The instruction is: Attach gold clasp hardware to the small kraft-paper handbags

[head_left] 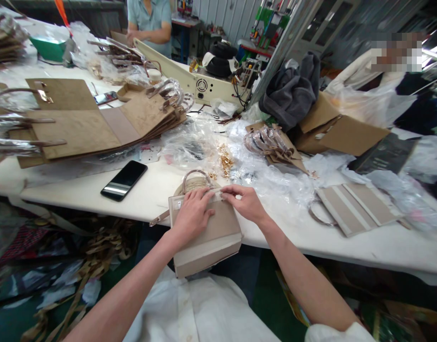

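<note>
A beige, box-shaped handbag (204,232), seemingly unfinished, lies tilted over the table's front edge, its curved, plastic-wrapped handle (197,172) on the far side. Across its upper panel rests my left hand (192,211), fingers stretched toward the top edge and thumb apart. At the right end of that edge my right hand (241,202) is closed in a pinch; what is between its fingertips is too small to make out. A strap end (159,219) sticks out left of the bag. Just beyond the bag lies a pile of small gold-coloured metal fittings (225,161).
A black phone (124,180) lies on the white table (72,183), left of the bag. Brown bag panels (79,128) are stacked behind it. To the right are a flat beige bag piece (358,206), crumpled plastic (275,185) and a cardboard box (346,128). Another person (150,23) is across the table.
</note>
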Tool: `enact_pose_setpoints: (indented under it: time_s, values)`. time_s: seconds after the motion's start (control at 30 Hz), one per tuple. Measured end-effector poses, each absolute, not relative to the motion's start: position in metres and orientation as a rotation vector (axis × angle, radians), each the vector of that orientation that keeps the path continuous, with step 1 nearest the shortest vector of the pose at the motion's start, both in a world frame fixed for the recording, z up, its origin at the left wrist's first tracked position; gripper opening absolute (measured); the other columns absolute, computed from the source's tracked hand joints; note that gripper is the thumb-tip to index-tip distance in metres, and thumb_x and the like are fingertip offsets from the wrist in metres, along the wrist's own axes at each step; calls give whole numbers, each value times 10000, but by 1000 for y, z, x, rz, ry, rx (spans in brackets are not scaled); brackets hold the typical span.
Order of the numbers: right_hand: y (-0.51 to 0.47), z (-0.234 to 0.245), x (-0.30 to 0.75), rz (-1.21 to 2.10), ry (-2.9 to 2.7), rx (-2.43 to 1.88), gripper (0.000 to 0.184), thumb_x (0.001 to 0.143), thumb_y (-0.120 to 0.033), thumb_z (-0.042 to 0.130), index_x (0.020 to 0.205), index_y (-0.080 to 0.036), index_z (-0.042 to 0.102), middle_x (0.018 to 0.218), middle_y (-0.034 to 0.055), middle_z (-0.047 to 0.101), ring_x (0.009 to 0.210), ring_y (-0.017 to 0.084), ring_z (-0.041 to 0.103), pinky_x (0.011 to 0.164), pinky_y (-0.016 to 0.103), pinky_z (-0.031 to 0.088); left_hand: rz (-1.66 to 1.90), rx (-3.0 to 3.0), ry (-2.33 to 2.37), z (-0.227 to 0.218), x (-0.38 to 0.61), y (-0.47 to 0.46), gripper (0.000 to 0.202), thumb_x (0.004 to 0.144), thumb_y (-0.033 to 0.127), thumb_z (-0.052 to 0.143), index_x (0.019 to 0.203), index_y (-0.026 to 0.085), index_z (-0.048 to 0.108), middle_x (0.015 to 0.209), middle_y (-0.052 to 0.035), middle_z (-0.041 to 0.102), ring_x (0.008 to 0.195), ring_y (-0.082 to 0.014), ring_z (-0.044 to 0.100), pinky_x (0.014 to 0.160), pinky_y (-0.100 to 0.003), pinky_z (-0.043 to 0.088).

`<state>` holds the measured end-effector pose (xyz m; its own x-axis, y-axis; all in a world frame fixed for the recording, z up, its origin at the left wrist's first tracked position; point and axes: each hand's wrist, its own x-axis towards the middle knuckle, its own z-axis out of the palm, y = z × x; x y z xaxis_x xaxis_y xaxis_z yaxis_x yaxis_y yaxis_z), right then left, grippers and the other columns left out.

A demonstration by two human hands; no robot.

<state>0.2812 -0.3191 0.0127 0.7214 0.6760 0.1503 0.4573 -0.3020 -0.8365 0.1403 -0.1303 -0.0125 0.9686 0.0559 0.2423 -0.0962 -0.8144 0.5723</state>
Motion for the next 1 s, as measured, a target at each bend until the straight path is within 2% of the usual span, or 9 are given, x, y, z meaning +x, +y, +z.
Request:
enact_pose_setpoints:
  time_s: [0.1,0.53,0.77,0.9,1.0]
  values:
    - [-318,11,279,284,-867,-1987,141,975,-308,758,1061,-257,858,985,25,846,871,212,759,787,345,568,346,2495,-33,-14,140,-131,545,987,220,705,1511,250,561,1603,-139,575,1511,-341,500,1277,-562,392]
    - [-313,12,283,230,-962,-2042,132,976,-219,726,1043,-240,837,951,29,817,808,193,703,752,337,540,353,2495,-25,-16,139,-130,550,978,217,714,1506,260,566,1607,-134,573,1513,-337,500,1280,-560,389]
    - [-308,10,282,178,-1046,-2058,153,977,-165,714,1067,-227,821,976,50,712,856,196,667,752,333,530,344,2495,-26,-17,140,-130,568,979,215,709,1523,259,554,1607,-136,571,1514,-337,497,1276,-558,388]
    - [-309,15,280,128,-1091,-2051,158,1032,-207,673,1053,-233,827,1017,64,714,865,200,670,772,347,539,346,2491,-25,-15,139,-130,554,988,220,699,1521,260,554,1605,-137,574,1511,-335,500,1279,-562,386]
    - [-325,23,276,10,-985,-2068,192,1069,-285,647,1184,-246,796,1126,83,747,926,225,702,793,364,571,347,2488,-16,-14,139,-130,543,985,214,700,1506,271,556,1609,-127,572,1511,-333,501,1283,-561,382]
